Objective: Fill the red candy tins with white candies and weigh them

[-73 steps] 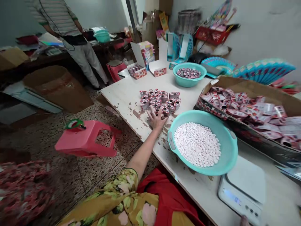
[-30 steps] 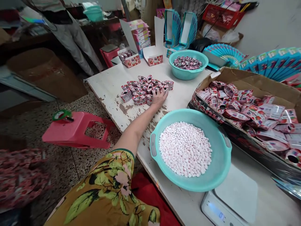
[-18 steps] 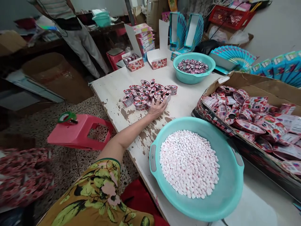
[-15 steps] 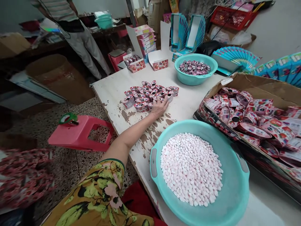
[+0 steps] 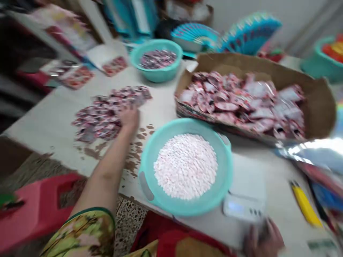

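Observation:
My left hand (image 5: 130, 119) lies against the near right edge of a cluster of red-and-pink printed small packs (image 5: 100, 117). Its fingers look spread over the packs, though motion blurs them. At the lower right, my right hand (image 5: 264, 237) is smeared by motion beside a white digital scale (image 5: 246, 184). A dark patch shows at its fingers, and I cannot make out whether it is a held thing. Between the two hands stands a turquoise basin (image 5: 225, 164) with pale pink-white candies (image 5: 186, 166) inside.
An open cardboard box (image 5: 318, 103) of loose printed packs is behind the basin. A smaller turquoise bowl (image 5: 157, 75) holds many small pieces. A yellow cutter (image 5: 305, 205) lies at the right, and a red stool (image 5: 37, 210) stands left of the table.
The view has swung to the right and down, bringing the scale, the yellow cutter and my right hand into sight. My left hand is still at the cluster of packs.

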Demonstrator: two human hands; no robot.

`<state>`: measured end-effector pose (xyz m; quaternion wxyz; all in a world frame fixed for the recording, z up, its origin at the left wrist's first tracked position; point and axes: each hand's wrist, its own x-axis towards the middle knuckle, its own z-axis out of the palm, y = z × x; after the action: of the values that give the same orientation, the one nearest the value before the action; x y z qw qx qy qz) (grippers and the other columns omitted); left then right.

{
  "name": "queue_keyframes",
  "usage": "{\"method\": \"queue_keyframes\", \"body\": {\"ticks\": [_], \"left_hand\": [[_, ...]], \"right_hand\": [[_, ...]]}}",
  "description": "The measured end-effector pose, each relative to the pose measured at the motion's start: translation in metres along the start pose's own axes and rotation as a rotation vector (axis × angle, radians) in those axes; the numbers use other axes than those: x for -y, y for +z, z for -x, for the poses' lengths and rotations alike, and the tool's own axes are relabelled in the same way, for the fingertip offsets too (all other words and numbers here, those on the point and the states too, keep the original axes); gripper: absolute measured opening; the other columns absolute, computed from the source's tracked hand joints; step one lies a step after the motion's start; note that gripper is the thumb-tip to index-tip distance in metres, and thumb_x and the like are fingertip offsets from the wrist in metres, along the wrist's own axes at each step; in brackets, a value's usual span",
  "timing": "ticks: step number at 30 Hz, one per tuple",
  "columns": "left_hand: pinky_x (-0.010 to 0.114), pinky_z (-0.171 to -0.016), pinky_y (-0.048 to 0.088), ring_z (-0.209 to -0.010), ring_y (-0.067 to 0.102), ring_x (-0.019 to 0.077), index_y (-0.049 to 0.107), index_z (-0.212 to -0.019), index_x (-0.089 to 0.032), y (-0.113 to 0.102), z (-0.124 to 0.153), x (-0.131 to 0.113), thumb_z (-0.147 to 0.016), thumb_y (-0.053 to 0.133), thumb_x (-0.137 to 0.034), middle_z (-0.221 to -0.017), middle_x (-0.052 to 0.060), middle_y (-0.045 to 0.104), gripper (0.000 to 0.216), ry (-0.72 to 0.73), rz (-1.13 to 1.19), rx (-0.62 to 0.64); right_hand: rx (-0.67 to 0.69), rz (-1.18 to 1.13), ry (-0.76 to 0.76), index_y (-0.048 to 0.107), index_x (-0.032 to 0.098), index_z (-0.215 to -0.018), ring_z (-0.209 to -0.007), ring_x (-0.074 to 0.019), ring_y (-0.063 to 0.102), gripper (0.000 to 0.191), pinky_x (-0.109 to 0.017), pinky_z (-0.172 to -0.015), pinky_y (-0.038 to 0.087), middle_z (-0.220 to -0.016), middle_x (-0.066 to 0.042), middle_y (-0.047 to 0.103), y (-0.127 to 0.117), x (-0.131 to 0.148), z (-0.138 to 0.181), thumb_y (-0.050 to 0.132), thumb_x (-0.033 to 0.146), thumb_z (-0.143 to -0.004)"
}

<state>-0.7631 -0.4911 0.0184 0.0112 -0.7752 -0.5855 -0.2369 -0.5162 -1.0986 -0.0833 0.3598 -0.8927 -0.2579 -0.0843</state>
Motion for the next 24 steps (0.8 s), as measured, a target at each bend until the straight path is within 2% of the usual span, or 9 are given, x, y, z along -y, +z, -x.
{"method": "queue_keyframes", "body": {"ticks": [3, 6, 8, 10, 11, 14, 16, 20, 24], "left_hand": [[0.078, -0.116, 0.009, -0.148, 0.031, 0.044, 0.057, -0.14, -0.02, -0.018, 0.007, 0.002, -0.095, 0.047, -0.067, -0.167, 0.008, 0.036, 0.065, 0.152, 0.017, -0.127], [0.065, -0.11, 0.029, -0.142, 0.043, 0.038, 0.058, -0.135, -0.006, -0.056, 0.039, -0.013, -0.098, 0.05, -0.062, -0.157, 0.021, 0.046, 0.068, 0.317, 0.061, -0.23], [0.057, -0.102, 0.033, -0.141, 0.046, 0.0318, 0.054, -0.133, 0.001, -0.086, 0.085, -0.033, -0.105, 0.046, -0.054, -0.148, 0.021, 0.053, 0.063, 0.466, 0.156, -0.217], [0.048, -0.098, 0.047, -0.122, 0.062, 0.0259, 0.062, -0.127, -0.006, -0.111, 0.148, -0.058, -0.102, 0.051, -0.055, -0.128, 0.014, 0.069, 0.056, 0.6, 0.31, -0.211], [0.043, -0.093, 0.052, -0.111, 0.067, 0.0228, 0.065, -0.123, -0.011, -0.119, 0.182, -0.07, -0.102, 0.053, -0.053, -0.118, 0.011, 0.074, 0.048, 0.738, 0.374, -0.084], [0.044, -0.096, 0.051, -0.103, 0.069, 0.0232, 0.066, -0.125, -0.017, -0.125, 0.276, -0.102, -0.098, 0.059, -0.05, -0.109, 0.009, 0.077, 0.043, 0.952, 0.365, 0.164], [0.043, -0.095, 0.049, -0.091, 0.069, 0.0224, 0.068, -0.12, -0.017, -0.12, 0.316, -0.114, -0.099, 0.06, -0.033, -0.095, 0.007, 0.078, 0.028, 0.994, 0.266, 0.071], [0.044, -0.1, 0.042, -0.087, 0.067, 0.0232, 0.071, -0.099, -0.019, -0.114, 0.33, -0.107, -0.095, 0.053, -0.007, -0.076, 0.003, 0.074, 0.021, 0.994, 0.183, -0.112], [0.051, -0.111, 0.034, -0.098, 0.066, 0.0259, 0.069, -0.098, -0.024, -0.127, 0.306, -0.057, -0.094, 0.056, -0.009, -0.087, 0.0, 0.077, 0.02, 0.979, 0.137, -0.076]], "right_hand": [[-0.036, 0.01, 0.048, 0.054, 0.007, -0.134, -0.13, -0.0391, 0.05, 0.075, -0.064, -0.11, 0.038, -0.13, -0.025, 0.058, 0.004, 0.001, 0.023, 0.041, 0.069, -0.093], [-0.014, -0.055, 0.178, 0.049, 0.011, -0.141, -0.138, -0.0361, 0.045, 0.07, -0.062, -0.117, 0.031, -0.134, -0.022, 0.059, 0.003, 0.007, 0.016, 0.039, 0.062, -0.094], [-0.028, -0.111, 0.263, 0.048, 0.009, -0.143, -0.139, -0.0351, 0.046, 0.072, -0.062, -0.118, 0.029, -0.134, -0.022, 0.061, 0.0, 0.014, 0.006, 0.039, 0.061, -0.094], [-0.039, -0.163, 0.314, 0.049, 0.008, -0.142, -0.136, -0.0351, 0.049, 0.073, -0.06, -0.117, 0.031, -0.132, -0.023, 0.063, -0.002, 0.022, 0.0, 0.04, 0.061, -0.093], [-0.038, -0.181, 0.324, 0.051, 0.007, -0.14, -0.134, -0.0353, 0.051, 0.074, -0.06, -0.117, 0.032, -0.13, -0.023, 0.064, -0.002, 0.025, 0.0, 0.041, 0.062, -0.092], [-0.004, -0.215, 0.297, 0.056, 0.008, -0.134, -0.128, -0.0354, 0.055, 0.071, -0.059, -0.114, 0.036, -0.123, -0.022, 0.068, 0.002, 0.03, 0.011, 0.044, 0.062, -0.091], [0.029, -0.229, 0.229, 0.057, 0.01, -0.133, -0.127, -0.0348, 0.055, 0.068, -0.06, -0.114, 0.036, -0.119, -0.02, 0.07, 0.007, 0.031, 0.023, 0.045, 0.062, -0.091], [0.008, -0.219, 0.079, 0.056, 0.014, -0.133, -0.127, -0.0326, 0.054, 0.06, -0.058, -0.111, 0.04, -0.126, -0.018, 0.066, 0.004, 0.027, 0.028, 0.049, 0.059, -0.094], [-0.192, -0.123, -0.168, 0.057, 0.016, -0.131, -0.125, -0.0322, 0.056, 0.053, -0.055, -0.108, 0.044, -0.127, -0.018, 0.064, -0.023, 0.035, -0.035, 0.059, 0.052, -0.093]]}}
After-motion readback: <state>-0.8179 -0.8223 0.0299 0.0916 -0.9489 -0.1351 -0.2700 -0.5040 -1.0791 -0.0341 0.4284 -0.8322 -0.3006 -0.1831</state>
